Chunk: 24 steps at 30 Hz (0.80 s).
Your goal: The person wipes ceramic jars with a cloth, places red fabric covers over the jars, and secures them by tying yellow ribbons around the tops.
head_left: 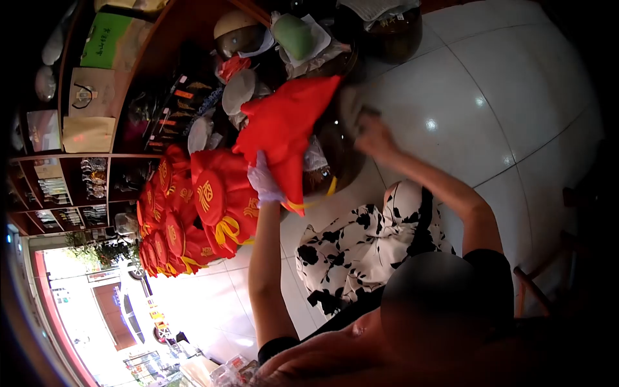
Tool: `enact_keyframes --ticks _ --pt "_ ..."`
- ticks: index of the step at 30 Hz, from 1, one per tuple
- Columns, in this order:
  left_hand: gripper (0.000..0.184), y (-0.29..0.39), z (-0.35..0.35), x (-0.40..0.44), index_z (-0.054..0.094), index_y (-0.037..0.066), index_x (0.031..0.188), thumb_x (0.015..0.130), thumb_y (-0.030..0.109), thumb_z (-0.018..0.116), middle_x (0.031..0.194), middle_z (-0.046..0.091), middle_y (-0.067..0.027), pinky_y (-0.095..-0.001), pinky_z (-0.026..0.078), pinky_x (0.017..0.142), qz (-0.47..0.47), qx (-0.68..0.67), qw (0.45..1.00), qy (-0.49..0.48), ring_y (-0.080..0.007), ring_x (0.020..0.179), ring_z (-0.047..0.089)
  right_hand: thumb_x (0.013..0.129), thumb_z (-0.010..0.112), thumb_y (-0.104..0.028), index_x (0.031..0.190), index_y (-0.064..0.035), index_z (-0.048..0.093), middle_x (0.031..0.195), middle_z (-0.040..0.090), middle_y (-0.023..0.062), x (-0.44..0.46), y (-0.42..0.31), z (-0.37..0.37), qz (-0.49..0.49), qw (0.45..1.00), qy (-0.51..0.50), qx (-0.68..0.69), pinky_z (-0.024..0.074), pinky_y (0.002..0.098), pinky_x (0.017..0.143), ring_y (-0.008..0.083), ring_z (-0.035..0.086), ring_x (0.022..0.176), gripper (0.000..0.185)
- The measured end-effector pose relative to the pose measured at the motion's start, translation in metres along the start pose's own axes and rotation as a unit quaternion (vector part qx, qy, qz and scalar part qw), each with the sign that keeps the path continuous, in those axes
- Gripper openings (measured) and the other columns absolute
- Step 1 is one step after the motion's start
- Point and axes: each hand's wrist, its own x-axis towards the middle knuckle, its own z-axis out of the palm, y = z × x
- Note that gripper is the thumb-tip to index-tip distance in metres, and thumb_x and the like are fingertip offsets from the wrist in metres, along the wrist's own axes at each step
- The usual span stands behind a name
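My left hand (264, 180), in a thin pale glove, grips the lower left edge of a plain red cloth (284, 122). The cloth is spread upward over a dark glossy jar (345, 145), hiding much of it. To the right of that jar is my right hand (374, 134), bare and blurred by motion. Its fingers look closed around something small and dark that I cannot make out. Beside my left hand stands a jar wrapped in a red cover (213, 193) with gold characters and a yellow bow.
More red-covered jars (174, 232) stand in rows at the left. Dark jars with plastic wrap and a green lump (292, 35) on top are at the upper middle. Shelves (119, 97) hold boxes and bags. A wooden stool (532, 287) stands at the right on the tiled floor (451, 84).
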Motion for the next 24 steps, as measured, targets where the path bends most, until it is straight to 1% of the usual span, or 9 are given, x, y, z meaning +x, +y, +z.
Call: enact_keyframes --ticks 3,6,7,10,13,19,20,21,24 --pt "0.040 -0.006 0.025 -0.004 0.042 0.007 0.121 0.082 0.001 0.037 0.082 0.061 -0.0134 -0.0360 0.047 0.069 -0.009 -0.152 0.985 0.087 -0.0251 0.071 0.058 0.071 0.064 -0.027 0.074 -0.0052 0.055 0.136 0.030 0.0086 -0.023 -0.068 0.014 -0.084 0.993 -0.052 -0.066 0.0276 0.0546 0.088 0.0353 0.024 0.123 0.024" --pt "0.029 0.021 -0.007 -0.011 0.049 0.003 0.112 0.084 0.009 0.041 0.086 0.060 -0.0115 -0.0313 0.044 0.074 -0.016 -0.156 0.983 0.096 -0.0208 0.076 0.056 0.068 0.066 -0.026 0.073 -0.0071 0.057 0.129 0.039 0.0074 -0.011 -0.070 0.005 -0.164 0.984 -0.058 -0.034 0.0250 0.0524 0.086 0.0304 0.030 0.120 0.021" --pt "0.026 0.045 -0.037 -0.011 0.052 0.003 0.107 0.084 0.012 0.046 0.089 0.060 -0.0109 -0.0304 0.044 0.075 -0.152 -0.305 0.938 0.069 -0.0189 0.078 0.056 0.068 0.066 -0.026 0.073 -0.0071 0.057 0.129 0.039 0.0074 -0.002 -0.064 0.010 -0.163 0.984 -0.054 -0.038 0.0250 0.0524 0.086 0.0304 0.030 0.120 0.021" --pt "0.024 0.063 -0.038 -0.010 0.058 0.001 0.094 0.081 0.020 0.058 0.093 0.060 -0.0092 -0.0281 0.044 0.077 -0.296 -0.583 0.751 0.092 -0.0145 0.080 0.054 0.067 0.064 -0.025 0.069 -0.0069 0.059 0.116 0.050 0.0062 0.049 -0.039 0.026 -0.119 0.986 0.089 -0.074 0.0259 0.0492 0.086 0.0271 0.038 0.112 0.019" --pt "0.020 0.069 -0.035 -0.013 0.056 0.000 0.095 0.083 0.016 0.056 0.096 0.058 -0.0062 -0.0262 0.044 0.078 -0.238 -0.730 0.629 0.126 -0.0134 0.084 0.052 0.067 0.060 -0.028 0.068 -0.0071 0.062 0.102 0.058 0.0064 0.108 -0.025 0.038 -0.008 0.993 0.004 -0.115 0.0273 0.0456 0.086 0.0242 0.046 0.099 0.021" --pt "0.024 0.067 -0.020 -0.014 0.055 0.002 0.105 0.084 0.014 0.053 0.102 0.057 -0.0062 -0.0288 0.045 0.081 -0.221 -0.740 0.626 0.111 -0.0160 0.089 0.054 0.077 0.050 -0.031 0.081 -0.0021 0.061 0.080 0.061 0.0171 0.174 0.048 0.084 0.297 0.950 -0.002 0.098 0.0433 0.0388 0.068 0.0317 0.058 0.075 0.031" --pt "0.023 0.066 -0.019 -0.015 0.055 0.002 0.104 0.085 0.014 0.053 0.102 0.057 -0.0061 -0.0289 0.045 0.080 -0.215 -0.739 0.629 0.114 -0.0159 0.089 0.054 0.080 0.044 -0.038 0.085 -0.0064 0.061 0.091 0.060 0.0161 0.159 0.072 0.089 0.299 0.917 -0.004 0.263 0.0432 0.0417 0.073 0.0360 0.056 0.085 0.036" --pt "0.023 0.067 -0.020 -0.016 0.055 0.002 0.104 0.085 0.014 0.053 0.102 0.057 -0.0061 -0.0289 0.045 0.080 -0.215 -0.738 0.629 0.115 -0.0159 0.089 0.054 0.082 0.042 -0.038 0.089 -0.0073 0.061 0.091 0.060 0.0179 0.132 0.101 0.115 0.289 0.939 0.004 0.188 0.0427 0.0416 0.073 0.0368 0.055 0.085 0.037" --pt "0.022 0.071 -0.019 -0.013 0.055 0.001 0.103 0.085 0.014 0.052 0.102 0.057 -0.0061 -0.0295 0.046 0.079 -0.230 -0.742 0.618 0.120 -0.0160 0.087 0.055 0.089 0.030 -0.043 0.114 0.0025 0.049 0.114 0.052 0.0195 0.018 0.149 0.152 0.439 0.816 0.007 0.376 0.0341 0.0358 0.091 0.0292 0.049 0.104 0.056"
